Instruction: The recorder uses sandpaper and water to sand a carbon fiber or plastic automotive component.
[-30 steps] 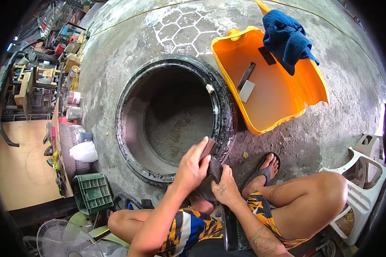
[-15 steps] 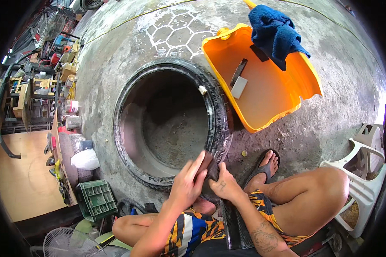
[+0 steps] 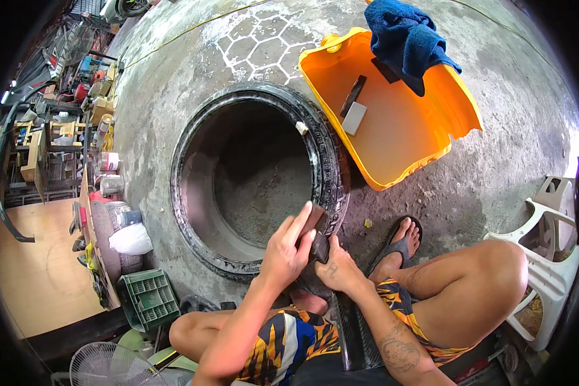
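Observation:
My left hand (image 3: 285,252) holds a flat brown block (image 3: 312,219), its fingers stretched along it, against the end of a long dark part. My right hand (image 3: 338,268) is closed around that end, thumb pointing up. The black part (image 3: 355,331), with a woven-looking sheen, runs down between my legs to my lap. Just beyond both hands lies a big black tyre-like ring (image 3: 181,222) on its side, with a small white piece (image 3: 302,128) on its rim. How the block meets the part is partly hidden by my fingers.
A cut-open yellow container (image 3: 392,183) holds cloudy water, a dark bar (image 3: 354,94) and a white block (image 3: 354,119). A blue towel (image 3: 408,38) hangs over its far edge. Left are a green crate (image 3: 149,299), a fan (image 3: 106,367) and a wooden board (image 3: 35,270); right, a white plastic chair (image 3: 553,276).
My left hand and the brown block have slid a little upward, away from me, along the dark part. My right hand keeps its hold. The view has shifted slightly.

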{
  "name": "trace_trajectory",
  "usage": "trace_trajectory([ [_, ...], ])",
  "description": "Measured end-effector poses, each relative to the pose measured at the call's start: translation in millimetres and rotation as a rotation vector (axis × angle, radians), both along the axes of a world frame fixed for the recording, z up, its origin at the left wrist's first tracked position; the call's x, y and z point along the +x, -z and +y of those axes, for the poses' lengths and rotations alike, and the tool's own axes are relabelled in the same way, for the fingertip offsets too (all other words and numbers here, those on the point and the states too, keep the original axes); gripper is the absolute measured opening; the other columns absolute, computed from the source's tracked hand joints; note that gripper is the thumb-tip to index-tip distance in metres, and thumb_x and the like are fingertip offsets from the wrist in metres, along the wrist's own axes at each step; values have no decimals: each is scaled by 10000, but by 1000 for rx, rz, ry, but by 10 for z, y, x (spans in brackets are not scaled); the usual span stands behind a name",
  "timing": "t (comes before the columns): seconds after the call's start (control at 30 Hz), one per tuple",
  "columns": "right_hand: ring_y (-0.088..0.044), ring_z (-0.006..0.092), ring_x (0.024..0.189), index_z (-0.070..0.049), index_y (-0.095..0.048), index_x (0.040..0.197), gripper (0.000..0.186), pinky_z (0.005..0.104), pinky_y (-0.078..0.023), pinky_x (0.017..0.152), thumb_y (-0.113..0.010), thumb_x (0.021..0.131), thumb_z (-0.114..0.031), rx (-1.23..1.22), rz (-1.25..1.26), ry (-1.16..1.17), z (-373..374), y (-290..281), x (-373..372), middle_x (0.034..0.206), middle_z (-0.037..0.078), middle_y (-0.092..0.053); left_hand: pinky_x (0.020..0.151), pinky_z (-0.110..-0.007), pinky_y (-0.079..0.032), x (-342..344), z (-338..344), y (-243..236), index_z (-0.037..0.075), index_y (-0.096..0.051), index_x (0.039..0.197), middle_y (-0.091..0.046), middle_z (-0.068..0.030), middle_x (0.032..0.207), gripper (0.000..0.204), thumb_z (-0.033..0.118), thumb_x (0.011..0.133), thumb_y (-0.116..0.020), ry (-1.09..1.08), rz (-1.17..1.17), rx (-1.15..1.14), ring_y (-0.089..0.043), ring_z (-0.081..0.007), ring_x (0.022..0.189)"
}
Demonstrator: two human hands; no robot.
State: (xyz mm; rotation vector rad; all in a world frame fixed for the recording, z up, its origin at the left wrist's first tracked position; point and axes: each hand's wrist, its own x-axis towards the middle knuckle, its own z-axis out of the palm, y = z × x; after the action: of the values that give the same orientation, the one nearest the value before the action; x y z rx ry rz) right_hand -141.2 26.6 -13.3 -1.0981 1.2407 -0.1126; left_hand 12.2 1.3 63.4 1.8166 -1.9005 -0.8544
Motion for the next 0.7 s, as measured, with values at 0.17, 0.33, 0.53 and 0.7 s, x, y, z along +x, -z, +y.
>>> trace_trajectory([
  [0.17,-591,592,1165,96,-350,1381,756,573,-492,1027,-683,838,-312,10,49,-78,-44,-19,1,1203,431,-608,834,-409,-535,83,516,-230,1,-519,1511,-671,-220,1038,579,-9,952,-669,-7,96,-49,-669,-362,882],
  [0.33,-585,597,1158,59,-383,1322,674,583,-492,1015,-701,840,-288,-103,11,33,32,29,-8,1203,436,-603,806,-404,-533,21,-45,60,0,-522,1503,-662,-217,1017,580,-24,942,-667,-13,59,-3,-660,-375,864],
  [0.53,-593,594,1149,61,-390,1331,675,577,-493,1024,-698,837,-281,-19,65,-36,-86,-93,2,1214,447,-591,794,-413,-529,117,276,-56,-5,-530,1494,-653,-220,1008,557,-10,953,-662,41,107,-59,-651,-370,860],
  [0.7,-603,591,1108,102,-404,1254,579,575,-506,953,-661,826,-192,-143,81,2,31,54,-18,1046,447,-622,796,-407,-526,53,204,58,-4,-519,1510,-651,-217,1002,558,9,969,-659,5,108,-71,-652,-354,856],
])
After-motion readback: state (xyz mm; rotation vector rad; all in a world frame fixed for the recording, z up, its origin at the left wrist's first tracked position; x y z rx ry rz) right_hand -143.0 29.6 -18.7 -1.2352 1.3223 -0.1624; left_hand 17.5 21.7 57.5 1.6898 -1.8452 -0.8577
